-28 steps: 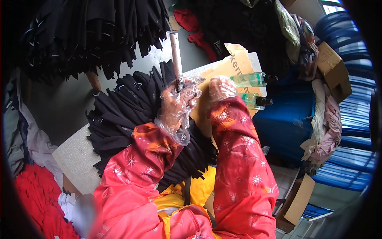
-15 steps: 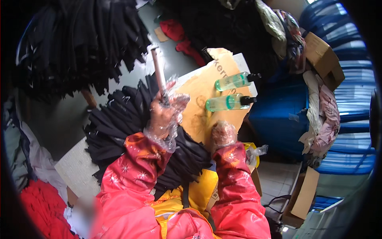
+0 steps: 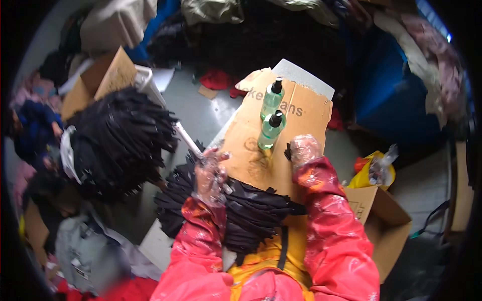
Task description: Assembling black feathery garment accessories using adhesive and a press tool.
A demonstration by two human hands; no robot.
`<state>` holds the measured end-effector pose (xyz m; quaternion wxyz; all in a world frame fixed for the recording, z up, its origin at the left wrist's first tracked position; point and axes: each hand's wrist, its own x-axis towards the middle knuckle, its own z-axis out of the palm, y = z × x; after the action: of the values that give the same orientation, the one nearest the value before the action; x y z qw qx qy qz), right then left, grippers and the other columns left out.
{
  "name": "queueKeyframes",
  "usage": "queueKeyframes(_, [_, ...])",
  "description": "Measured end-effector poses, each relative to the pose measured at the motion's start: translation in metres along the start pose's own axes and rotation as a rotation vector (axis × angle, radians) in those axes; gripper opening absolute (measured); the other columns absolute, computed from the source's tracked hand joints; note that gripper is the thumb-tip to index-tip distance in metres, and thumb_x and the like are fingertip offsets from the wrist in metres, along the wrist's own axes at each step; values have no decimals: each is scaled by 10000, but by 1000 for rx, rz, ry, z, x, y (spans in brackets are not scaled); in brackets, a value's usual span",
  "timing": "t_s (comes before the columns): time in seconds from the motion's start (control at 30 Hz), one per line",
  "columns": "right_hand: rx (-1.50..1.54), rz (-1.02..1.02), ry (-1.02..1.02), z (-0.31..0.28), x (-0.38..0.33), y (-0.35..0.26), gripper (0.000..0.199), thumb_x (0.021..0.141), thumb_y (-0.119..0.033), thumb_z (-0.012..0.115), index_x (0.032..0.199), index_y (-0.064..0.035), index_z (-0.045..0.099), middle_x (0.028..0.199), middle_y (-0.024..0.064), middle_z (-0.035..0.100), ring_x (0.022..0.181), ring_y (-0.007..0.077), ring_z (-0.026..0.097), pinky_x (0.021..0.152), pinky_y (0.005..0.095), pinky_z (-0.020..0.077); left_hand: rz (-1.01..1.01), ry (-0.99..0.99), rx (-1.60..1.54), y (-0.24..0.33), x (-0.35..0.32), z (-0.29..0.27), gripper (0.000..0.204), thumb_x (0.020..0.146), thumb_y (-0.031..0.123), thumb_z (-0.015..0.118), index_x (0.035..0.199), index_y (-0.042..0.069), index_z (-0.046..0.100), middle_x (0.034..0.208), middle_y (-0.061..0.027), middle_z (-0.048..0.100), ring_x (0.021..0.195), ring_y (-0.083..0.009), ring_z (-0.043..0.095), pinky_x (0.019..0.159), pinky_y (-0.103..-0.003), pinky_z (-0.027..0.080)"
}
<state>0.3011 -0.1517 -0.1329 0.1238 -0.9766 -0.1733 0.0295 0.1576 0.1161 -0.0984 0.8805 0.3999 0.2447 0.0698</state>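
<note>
Both hands wear clear plastic gloves over red patterned sleeves. My left hand (image 3: 211, 175) grips a thin white stick (image 3: 187, 140) that points up and to the left, above a heap of black fabric strips (image 3: 246, 213) on my lap. My right hand (image 3: 304, 150) rests curled on a brown cardboard sheet (image 3: 306, 113), with a small black strip (image 3: 287, 151) pinched at its fingertips. Two green bottles with black caps (image 3: 271, 123) lie on the cardboard just above and left of the right hand.
A second, larger pile of black strips (image 3: 120, 143) lies to the left. An open cardboard box (image 3: 381, 220) and a yellow bag (image 3: 369, 173) sit at the right. Another box (image 3: 105, 78) stands at the upper left, and clothes are heaped around the grey floor (image 3: 201, 108).
My right hand has moved up from the lap onto the cardboard near the bottles. My left hand has tilted the white stick further to the left. The view has shifted.
</note>
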Motion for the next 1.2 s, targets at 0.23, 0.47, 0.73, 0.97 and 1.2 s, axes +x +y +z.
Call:
queueKeyframes(0.23, [291,41,83,-7,-5,12,276,741,-76,700,996,7,636,860,98,647,739,193,648,641,315,548,489,-230,477,-6,20,103,651,751,-48,715,1334,-15,428,1194,-131,585,832,-115,586,735,-260,541])
queueKeyframes(0.47, [1498,60,360,-1,-11,42,312,760,-35,717,1049,16,612,884,94,656,769,187,653,667,308,567,1064,-237,883,-40,37,128,815,583,124,903,1280,9,497,973,-114,655,849,-221,641,723,-329,514])
queueKeyframes(0.73, [1532,-2,516,-11,41,-51,250,805,112,605,1043,41,635,932,107,688,828,185,670,762,282,557,947,-174,784,-56,50,118,590,618,-13,852,1134,0,566,1020,-64,644,927,-163,614,820,-301,499])
queueKeyframes(0.97, [422,-336,409,0,16,-20,166,776,-65,704,942,-80,697,839,120,692,750,261,671,651,335,526,732,-216,602,-50,46,105,475,644,-33,820,1059,-24,589,934,-60,669,812,-151,652,736,-290,536])
queueKeyframes(1.2, [1732,4,236,2,-16,-33,262,785,19,698,1044,3,663,875,85,697,702,139,654,668,286,532,426,-173,203,-14,9,99,458,680,-52,776,1077,13,556,915,-64,622,702,-157,620,641,-265,543])
